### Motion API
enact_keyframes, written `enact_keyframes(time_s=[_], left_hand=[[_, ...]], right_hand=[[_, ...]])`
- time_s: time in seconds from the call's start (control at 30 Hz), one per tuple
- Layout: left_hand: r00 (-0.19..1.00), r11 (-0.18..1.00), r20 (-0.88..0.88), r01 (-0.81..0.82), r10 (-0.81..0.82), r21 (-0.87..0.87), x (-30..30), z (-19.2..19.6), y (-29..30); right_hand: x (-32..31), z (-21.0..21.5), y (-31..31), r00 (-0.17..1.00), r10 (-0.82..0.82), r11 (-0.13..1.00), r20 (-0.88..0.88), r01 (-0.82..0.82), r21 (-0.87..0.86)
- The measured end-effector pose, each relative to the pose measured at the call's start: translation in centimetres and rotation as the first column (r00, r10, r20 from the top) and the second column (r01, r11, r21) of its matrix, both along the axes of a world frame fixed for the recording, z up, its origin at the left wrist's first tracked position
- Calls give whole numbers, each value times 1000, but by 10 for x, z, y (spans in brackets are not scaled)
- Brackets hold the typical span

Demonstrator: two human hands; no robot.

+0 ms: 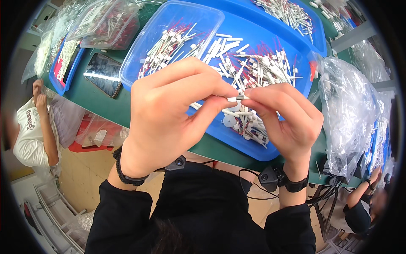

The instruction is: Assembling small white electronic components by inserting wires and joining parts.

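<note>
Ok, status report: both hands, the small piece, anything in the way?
Left hand, right hand: both pinching small white-and-grey piece. Piece held above blue tray, partly covered by grip. No obstruction visible between hands.

Over a blue tray at the near edge of the green bench, the left hand and right hand pinch a slim white-and-grey piece between fingertips. White sticks fill the tray; a smartphone lies to its left.

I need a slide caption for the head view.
Left hand and right hand pinch a small piece above a blue tray.
</note>
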State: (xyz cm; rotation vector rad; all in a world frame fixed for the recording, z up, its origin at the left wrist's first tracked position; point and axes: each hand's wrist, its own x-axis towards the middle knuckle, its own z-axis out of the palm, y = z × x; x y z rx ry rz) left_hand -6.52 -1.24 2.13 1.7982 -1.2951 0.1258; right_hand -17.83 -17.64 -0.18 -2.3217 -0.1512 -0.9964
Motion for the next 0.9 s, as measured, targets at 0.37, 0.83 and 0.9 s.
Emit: enact_keyframes(time_s=[0.37, 0.83, 0.9], left_hand=[[1000, 999, 1, 10, -10, -42, 1, -4, 7], [997, 999, -62, 38, -37, 10, 5, -5, 11], [993, 997, -88, 75, -72, 31, 5, -5, 8]], right_hand=[[-2, -3, 6, 996, 75, 997, -47, -74, 28], [0, -3, 6, 991, 73, 994, -110, -64, 86], [-1, -8, 5, 986, 100, 995, -132, -98, 21]])
